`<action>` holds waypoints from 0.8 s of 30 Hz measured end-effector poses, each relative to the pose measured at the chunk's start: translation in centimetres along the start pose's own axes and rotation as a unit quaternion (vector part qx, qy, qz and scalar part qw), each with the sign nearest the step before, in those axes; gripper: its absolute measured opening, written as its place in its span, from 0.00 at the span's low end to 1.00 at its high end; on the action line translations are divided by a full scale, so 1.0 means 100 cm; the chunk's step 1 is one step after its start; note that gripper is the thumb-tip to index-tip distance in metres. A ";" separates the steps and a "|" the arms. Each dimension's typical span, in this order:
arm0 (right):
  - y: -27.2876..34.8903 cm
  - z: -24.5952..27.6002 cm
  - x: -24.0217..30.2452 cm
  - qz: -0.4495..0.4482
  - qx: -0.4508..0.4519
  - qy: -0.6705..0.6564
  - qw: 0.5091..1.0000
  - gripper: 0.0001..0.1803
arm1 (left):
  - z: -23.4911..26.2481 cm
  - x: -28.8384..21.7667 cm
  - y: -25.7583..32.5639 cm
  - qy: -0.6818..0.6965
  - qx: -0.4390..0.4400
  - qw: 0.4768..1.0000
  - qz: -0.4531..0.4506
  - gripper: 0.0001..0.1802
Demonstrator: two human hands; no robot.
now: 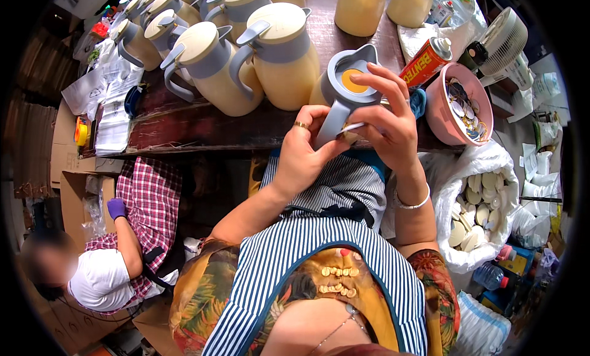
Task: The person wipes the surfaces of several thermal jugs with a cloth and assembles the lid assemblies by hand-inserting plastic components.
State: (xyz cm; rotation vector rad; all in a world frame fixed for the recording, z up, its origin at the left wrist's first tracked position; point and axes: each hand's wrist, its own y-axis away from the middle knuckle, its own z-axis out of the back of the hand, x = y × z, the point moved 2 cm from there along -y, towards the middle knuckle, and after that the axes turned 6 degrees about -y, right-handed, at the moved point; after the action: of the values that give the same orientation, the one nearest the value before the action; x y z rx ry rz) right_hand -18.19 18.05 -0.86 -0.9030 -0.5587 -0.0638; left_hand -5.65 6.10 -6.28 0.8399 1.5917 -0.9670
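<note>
A cream jug with a grey collar and handle [335, 119] stands lidless at the table's front edge, its handle toward me. Through its round mouth the inside looks yellow-orange. My left hand [307, 148] is closed round the lower part of the handle, with a ring on one finger. My right hand [390, 113] is closed in a pinch beside the handle, on a small thin white piece [354, 127]; its exact kind is too small to make out. One right finger reaches over the jug's mouth. Just left stands a lidded cream jug [286, 73].
More lidded jugs [212, 67] crowd the table's left. At right are a red-orange spray can [427, 61], a pink tub [445, 113] of small parts, a fan [504, 39] and a white sack [507, 215] of cream lids. A person [114, 276] in a checked apron sits at lower left.
</note>
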 end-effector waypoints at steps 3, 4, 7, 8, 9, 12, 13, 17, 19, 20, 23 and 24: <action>0.010 0.003 0.006 0.019 0.009 0.002 1.000 0.09 | 0.017 -0.010 -0.003 0.125 0.021 0.987 0.095 0.33; 0.016 0.001 0.004 0.021 0.013 -0.007 1.000 0.09 | 0.030 0.002 -0.003 0.111 -0.040 0.987 0.112 0.30; 0.031 -0.001 0.007 0.008 -0.019 -0.008 1.000 0.08 | 0.052 0.017 0.003 0.037 0.042 0.966 0.252 0.34; 0.035 -0.002 0.008 0.004 -0.030 -0.008 1.000 0.08 | 0.050 0.013 0.006 0.038 0.098 0.946 0.306 0.36; 0.039 -0.004 0.005 0.006 -0.032 -0.017 0.999 0.09 | 0.048 0.010 0.001 0.035 0.161 0.937 0.308 0.38; 0.039 -0.007 0.007 0.006 -0.030 -0.024 0.999 0.09 | 0.037 0.022 -0.005 0.005 0.191 0.917 0.350 0.37; 0.040 -0.009 0.005 0.006 -0.041 -0.035 0.999 0.09 | 0.037 0.022 -0.007 0.025 0.230 0.917 0.325 0.35; 0.043 -0.007 0.003 0.007 -0.035 -0.034 0.999 0.10 | 0.025 0.012 -0.005 0.162 0.244 0.891 0.346 0.28; 0.043 -0.007 0.004 0.008 -0.033 -0.041 0.999 0.10 | 0.024 0.017 0.000 0.161 0.214 0.890 0.368 0.23; 0.044 -0.007 0.005 0.007 -0.033 -0.044 0.998 0.09 | 0.025 0.017 0.002 0.159 0.183 0.901 0.358 0.20; 0.045 -0.003 0.005 -0.013 -0.040 -0.086 0.995 0.08 | 0.030 0.015 0.008 0.153 0.087 0.929 0.326 0.12; 0.044 -0.003 0.006 -0.011 -0.042 -0.083 0.996 0.08 | 0.032 0.014 0.012 0.161 0.073 0.934 0.310 0.12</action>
State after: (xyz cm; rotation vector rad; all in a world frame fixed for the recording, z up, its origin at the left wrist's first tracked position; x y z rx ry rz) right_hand -16.34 20.72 -3.92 -0.9894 -0.7255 -0.0331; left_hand -3.61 3.81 -8.27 1.5519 1.3831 -0.5056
